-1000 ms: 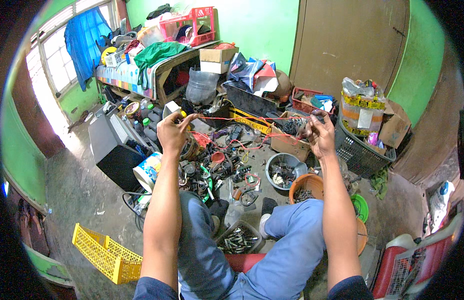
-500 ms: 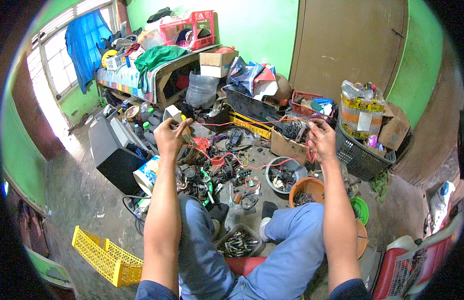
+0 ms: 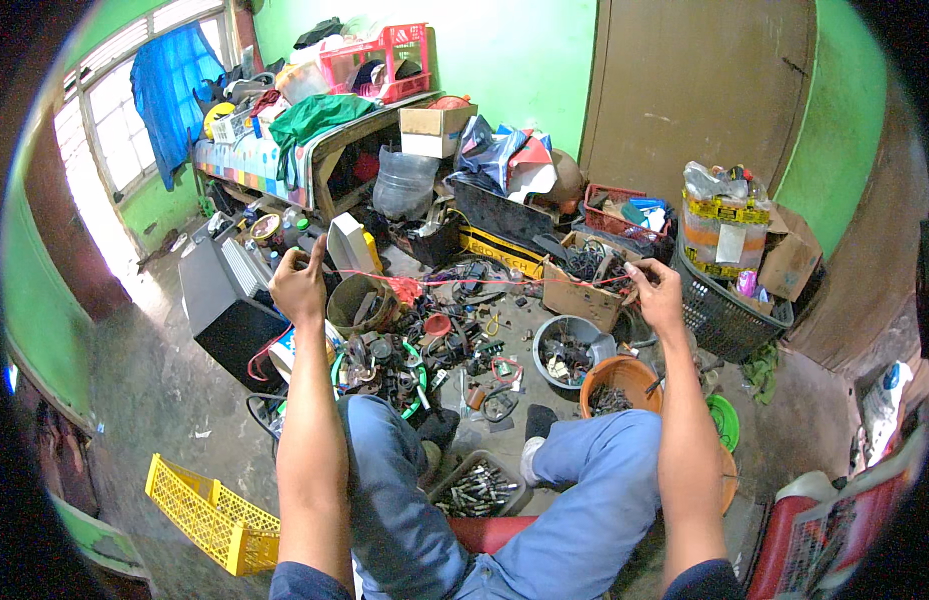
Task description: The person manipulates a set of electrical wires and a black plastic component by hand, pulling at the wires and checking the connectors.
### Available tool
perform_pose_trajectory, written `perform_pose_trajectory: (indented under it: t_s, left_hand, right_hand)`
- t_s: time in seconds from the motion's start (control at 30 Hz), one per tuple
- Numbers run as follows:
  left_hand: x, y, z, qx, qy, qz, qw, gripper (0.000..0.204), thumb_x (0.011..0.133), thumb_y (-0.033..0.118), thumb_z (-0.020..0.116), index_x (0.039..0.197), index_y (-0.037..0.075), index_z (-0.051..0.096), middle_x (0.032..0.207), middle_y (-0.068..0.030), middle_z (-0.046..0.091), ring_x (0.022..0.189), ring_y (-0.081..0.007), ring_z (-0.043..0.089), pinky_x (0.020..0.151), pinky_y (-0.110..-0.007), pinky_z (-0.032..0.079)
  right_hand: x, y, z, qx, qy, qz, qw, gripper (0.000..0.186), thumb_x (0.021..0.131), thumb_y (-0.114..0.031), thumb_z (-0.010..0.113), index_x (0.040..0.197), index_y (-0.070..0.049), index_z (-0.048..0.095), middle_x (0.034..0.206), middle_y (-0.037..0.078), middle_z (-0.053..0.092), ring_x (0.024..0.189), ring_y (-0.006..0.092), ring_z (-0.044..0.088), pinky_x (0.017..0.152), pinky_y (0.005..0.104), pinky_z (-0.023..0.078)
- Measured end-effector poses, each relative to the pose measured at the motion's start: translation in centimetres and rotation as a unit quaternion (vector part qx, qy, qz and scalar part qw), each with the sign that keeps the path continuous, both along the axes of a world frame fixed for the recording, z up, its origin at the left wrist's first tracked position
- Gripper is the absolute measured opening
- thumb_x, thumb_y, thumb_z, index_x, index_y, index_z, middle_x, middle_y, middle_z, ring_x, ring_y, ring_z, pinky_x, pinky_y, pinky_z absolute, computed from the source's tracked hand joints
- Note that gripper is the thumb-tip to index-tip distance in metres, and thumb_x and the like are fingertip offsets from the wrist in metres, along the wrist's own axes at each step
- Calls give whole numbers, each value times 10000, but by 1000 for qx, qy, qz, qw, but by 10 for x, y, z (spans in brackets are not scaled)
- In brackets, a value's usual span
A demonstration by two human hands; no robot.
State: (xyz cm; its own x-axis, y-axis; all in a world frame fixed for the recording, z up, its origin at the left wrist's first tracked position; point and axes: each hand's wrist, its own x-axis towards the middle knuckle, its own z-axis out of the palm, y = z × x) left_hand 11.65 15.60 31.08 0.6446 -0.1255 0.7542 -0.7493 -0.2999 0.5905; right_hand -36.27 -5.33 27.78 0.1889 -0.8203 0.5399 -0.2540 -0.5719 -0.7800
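My left hand is closed on a thin red wire, and a loose length of it hangs below that hand beside a dark boxy case. The wire stretches across to my right hand, whose thumb and finger pinch it beside a cardboard box of dark cables. Under the wire lies a jumble of electrical parts. A clear container of small metal pieces is between my legs.
A grey basin, orange bowl and green bowl sit at right, near a dark basket. A yellow crate lies at lower left, a red-and-white object at lower right. A loaded bed stands behind.
My left hand has moved leftward and my right hand downward and slightly right. The wire's hanging length has shifted from the middle of the pile to the left side.
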Motion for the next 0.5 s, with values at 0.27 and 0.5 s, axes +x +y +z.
perform_pose_trajectory:
  t_s: [0.27, 0.5]
  left_hand:
    - [-59, -25, 8, 156, -90, -251, 951, 422, 841, 440, 741, 939, 30, 736, 996, -181, 680, 951, -343, 644, 830, -417, 504]
    - [-163, -48, 8, 271, -2, -563, 781, 439, 914, 334, 700, 1218, 22, 653, 1158, -186, 690, 1116, -310, 647, 960, -386, 481]
  right_hand:
    - [52, 25, 0, 6, -19, 73, 997, 176, 965, -163, 644, 944, 4, 695, 800, 32, 672, 734, 74, 578, 661, 252, 476]
    - [121, 63, 18, 65, -95, 206, 972, 164, 967, -139, 642, 921, 13, 683, 759, 27, 675, 711, 84, 607, 677, 259, 487]
